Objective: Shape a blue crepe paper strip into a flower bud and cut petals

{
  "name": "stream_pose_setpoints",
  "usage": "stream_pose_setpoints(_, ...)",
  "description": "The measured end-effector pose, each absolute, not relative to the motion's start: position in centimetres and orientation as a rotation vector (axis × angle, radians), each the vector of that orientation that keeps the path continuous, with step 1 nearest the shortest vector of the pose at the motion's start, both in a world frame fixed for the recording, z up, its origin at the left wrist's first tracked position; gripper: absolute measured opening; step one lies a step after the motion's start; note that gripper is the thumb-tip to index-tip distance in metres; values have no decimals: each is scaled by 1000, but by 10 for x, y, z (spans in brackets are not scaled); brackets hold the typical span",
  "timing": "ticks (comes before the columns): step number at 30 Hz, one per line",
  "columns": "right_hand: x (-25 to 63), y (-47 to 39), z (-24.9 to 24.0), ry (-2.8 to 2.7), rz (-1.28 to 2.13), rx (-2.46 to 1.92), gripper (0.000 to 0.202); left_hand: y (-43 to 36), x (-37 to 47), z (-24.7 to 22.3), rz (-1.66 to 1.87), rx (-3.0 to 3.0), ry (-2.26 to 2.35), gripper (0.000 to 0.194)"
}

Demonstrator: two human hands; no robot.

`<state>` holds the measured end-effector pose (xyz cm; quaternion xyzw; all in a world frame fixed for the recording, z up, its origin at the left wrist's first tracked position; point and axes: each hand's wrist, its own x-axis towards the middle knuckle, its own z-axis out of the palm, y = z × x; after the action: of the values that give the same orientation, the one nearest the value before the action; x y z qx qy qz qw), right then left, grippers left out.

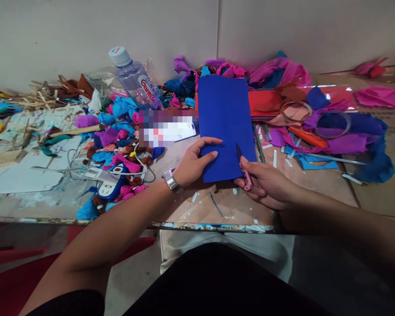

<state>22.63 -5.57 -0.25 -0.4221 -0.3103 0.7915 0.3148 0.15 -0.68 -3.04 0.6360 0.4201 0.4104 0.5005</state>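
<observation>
A sheet of deep blue paper (224, 116) stands out in front of me, its lower part between my hands. My left hand (197, 160), with a metal watch on the wrist, grips its lower left edge. The thumb and index finger lie over the front; the other fingers are partly hidden. In my right hand (266, 184) is a pair of scissors (248, 180) with pink handles. Its dark blade points up against the paper near the lower right edge. Fingers wrapped round the handles hide part of them.
Crumpled coloured paper, a plastic bottle (136, 81), a phone (184, 131), a cable and a blue-and-white power strip (110, 186) lie to the left. Rolls of tape (333, 125) and more coloured paper are on the right. A pale wall (283, 35) stands behind.
</observation>
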Motion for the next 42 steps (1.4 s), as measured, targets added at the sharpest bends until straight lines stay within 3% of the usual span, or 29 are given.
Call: stream_pose_setpoints(42, 228, -55, -9, -818, 2085, -1082, 50, -6, 1, -30, 995, 1551, 1018, 33)
